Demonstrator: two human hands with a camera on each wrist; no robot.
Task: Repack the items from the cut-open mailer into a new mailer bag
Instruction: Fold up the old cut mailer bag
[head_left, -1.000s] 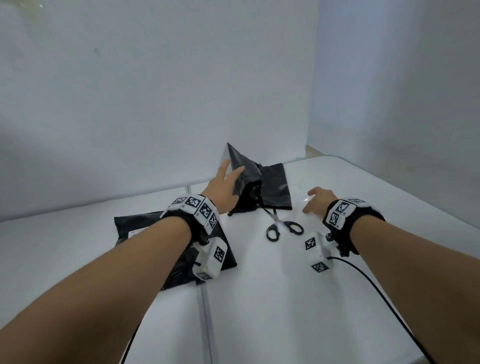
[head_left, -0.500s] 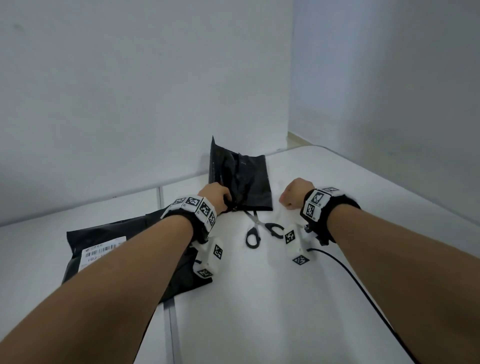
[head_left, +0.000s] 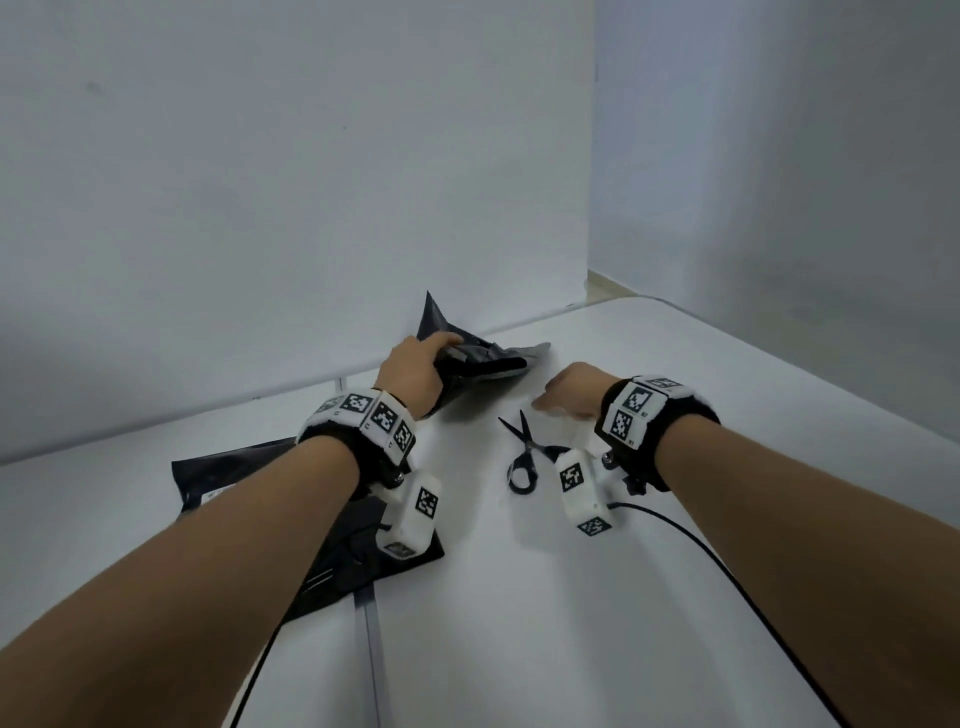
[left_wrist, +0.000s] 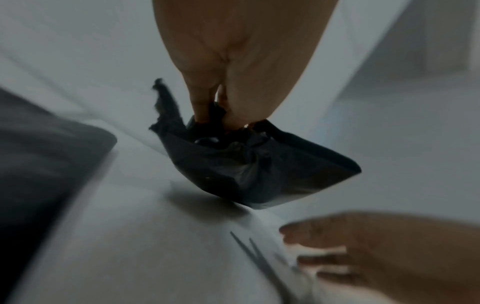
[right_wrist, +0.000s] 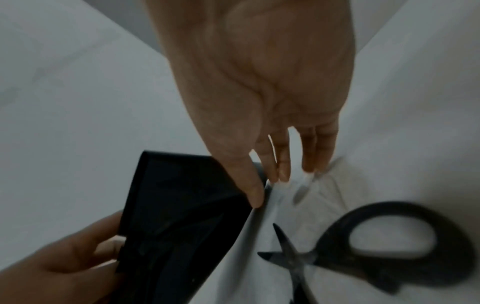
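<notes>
The left hand (head_left: 413, 376) bunches the limp, slippery black mailer (head_left: 483, 364) near the tabletop's far edge; best gripped at its mouth. The right hand (head_left: 571, 395) hovers empty, fingers relaxed.

Black crumpled mailer (head_left: 470, 364), black-handled scissors (head_left: 524, 457), white table (head_left: 675, 415) — black-and-white checkered wristbands (head_left: 374, 415).

left fingertips (left_wrist: 205, 115) buried in crumpled mailer (left_wrist: 259, 168), scissors (left_wrist: 262, 265) blurred
</notes>
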